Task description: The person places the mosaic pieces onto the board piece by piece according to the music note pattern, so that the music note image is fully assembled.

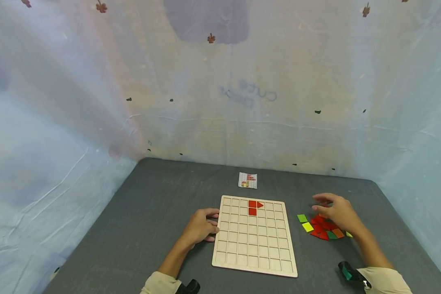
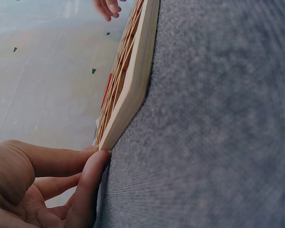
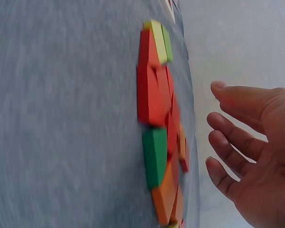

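Head view: I see red tiles (image 1: pixel 319 232) below the nearer right hand (image 1: pixel 339 210), fingers parted, empty, the left hand (image 1: pixel 199 226) pinching the gridded board (image 1: pixel 242 248).

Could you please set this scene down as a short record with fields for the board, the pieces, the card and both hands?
Board: wooden board with a grid, flat on the dark tabletop
Pieces on board: two red squares, one beyond the other, and a red triangle right of the farther square
Loose pieces: mostly red cluster, with green, yellow and orange, right of the board
Card: patterned card, beyond the board
Left hand: left hand, thumb and fingertip at the board's left edge
Right hand: right hand, above the cluster, holding nothing
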Demonstrator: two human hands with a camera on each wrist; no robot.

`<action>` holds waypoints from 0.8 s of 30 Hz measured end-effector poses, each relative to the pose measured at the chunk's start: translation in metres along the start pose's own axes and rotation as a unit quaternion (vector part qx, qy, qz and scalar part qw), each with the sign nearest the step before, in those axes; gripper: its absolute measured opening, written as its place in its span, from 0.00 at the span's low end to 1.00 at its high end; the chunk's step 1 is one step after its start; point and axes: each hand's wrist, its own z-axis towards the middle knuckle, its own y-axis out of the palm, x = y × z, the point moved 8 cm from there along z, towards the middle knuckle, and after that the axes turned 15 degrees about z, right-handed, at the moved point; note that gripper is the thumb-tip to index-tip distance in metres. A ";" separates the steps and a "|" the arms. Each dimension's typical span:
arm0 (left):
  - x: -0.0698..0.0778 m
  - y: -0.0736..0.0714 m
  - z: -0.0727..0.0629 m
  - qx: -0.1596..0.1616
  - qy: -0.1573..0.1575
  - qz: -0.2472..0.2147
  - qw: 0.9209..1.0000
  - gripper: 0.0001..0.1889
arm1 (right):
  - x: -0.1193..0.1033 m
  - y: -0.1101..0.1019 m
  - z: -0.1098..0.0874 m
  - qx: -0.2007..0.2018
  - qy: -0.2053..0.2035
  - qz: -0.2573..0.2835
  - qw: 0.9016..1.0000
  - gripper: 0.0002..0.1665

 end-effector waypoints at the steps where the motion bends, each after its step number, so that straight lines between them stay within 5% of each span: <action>1: 0.000 0.000 0.000 0.000 0.000 0.000 1.000 0.32 | 0.002 -0.003 0.000 0.003 0.001 -0.005 1.000 0.26; 24: -0.002 0.001 0.001 0.004 0.003 0.003 1.000 0.32 | 0.044 -0.027 -0.001 -0.002 0.006 -0.042 0.999 0.22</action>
